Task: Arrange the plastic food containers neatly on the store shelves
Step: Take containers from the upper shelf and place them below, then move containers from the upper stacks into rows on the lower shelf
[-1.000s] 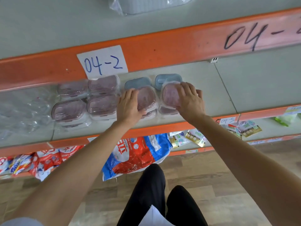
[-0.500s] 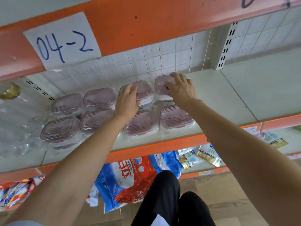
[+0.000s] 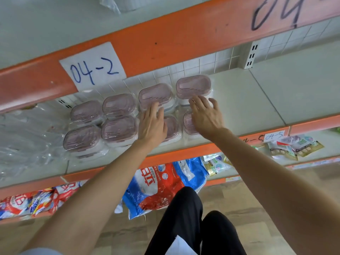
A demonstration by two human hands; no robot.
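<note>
Containers [image 3: 156, 93] with rounded, ridged pink lids, wrapped in clear film, sat in two rows on the pale shelf [image 3: 248, 100] below the paper label [image 3: 93, 68] reading 04-2. The left hand [image 3: 152, 124] and right hand [image 3: 206, 116] lay flat with straight, spread fingers over the rear pair's front edges. Half a second earlier, both hands had reached farther back onto those lids.

Soft even daylight, wide-angle edge curvature, slight motion blur
</note>
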